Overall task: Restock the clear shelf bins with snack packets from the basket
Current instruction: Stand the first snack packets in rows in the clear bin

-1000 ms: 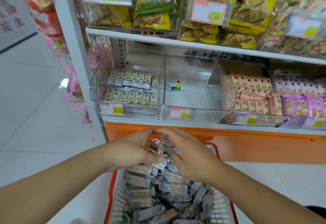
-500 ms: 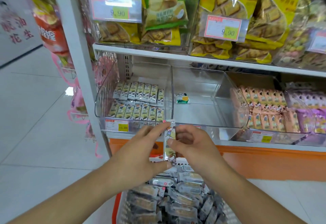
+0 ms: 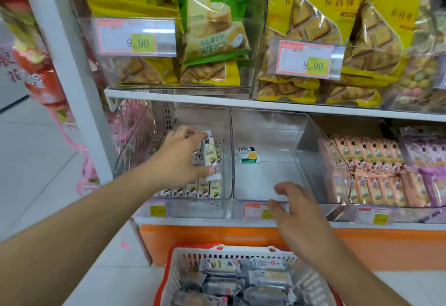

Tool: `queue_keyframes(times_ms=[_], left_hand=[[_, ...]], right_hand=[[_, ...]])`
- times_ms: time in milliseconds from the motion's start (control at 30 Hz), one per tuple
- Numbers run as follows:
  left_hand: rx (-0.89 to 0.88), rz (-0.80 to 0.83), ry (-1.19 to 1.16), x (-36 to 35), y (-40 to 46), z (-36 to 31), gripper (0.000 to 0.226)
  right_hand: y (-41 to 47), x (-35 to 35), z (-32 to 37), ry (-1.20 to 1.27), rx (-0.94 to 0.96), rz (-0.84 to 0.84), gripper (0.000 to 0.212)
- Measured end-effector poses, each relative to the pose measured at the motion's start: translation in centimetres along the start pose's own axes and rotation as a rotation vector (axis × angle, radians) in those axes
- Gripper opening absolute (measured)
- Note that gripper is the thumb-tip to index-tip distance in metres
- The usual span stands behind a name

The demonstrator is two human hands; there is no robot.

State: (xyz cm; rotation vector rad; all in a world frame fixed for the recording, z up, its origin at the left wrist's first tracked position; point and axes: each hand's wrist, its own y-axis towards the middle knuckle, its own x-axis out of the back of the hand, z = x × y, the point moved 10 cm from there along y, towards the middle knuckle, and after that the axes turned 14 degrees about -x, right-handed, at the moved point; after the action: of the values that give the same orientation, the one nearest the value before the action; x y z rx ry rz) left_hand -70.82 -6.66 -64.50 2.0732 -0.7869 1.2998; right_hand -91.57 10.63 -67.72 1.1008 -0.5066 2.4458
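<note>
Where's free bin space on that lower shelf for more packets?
Middle bin: floor bare except one small packet at its back left. Left bin: crowded with rows, left hand holding a packet over them. Right bins packed. Right hand at the middle bin's front lip.

The left hand (image 3: 179,155) pinches a slim yellow-and-white snack packet (image 3: 212,158) upright inside the leftmost clear plastic shelf bin (image 3: 226,161), above rows of like packets. The right hand (image 3: 293,211) hovers, fingers loosely curled, at the neighbouring clear bin's front lip (image 3: 255,200), above a red-rimmed white plastic basket (image 3: 217,251) of wrapped packets.
</note>
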Motion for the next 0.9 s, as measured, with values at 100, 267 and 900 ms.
queue_keyframes(times_ms=[100, 267, 900], left_hand=[[0.046, 0.115, 0.085, -2.3, 4.5, 2.8, 0.104], [0.036, 0.240, 0.146, -5.8, 9.1, 5.1, 0.098], [0.095, 0.192, 0.072, -5.4, 7.5, 4.6, 0.085]], right_hand=[[0.6, -0.6, -0.6, -0.069, -0.002, 0.022, 0.031], [1.3, -1.1, -0.6, -0.178, 0.038, 0.027, 0.022], [0.5, -0.8, -0.3, -0.147, 0.075, 0.065, 0.021]])
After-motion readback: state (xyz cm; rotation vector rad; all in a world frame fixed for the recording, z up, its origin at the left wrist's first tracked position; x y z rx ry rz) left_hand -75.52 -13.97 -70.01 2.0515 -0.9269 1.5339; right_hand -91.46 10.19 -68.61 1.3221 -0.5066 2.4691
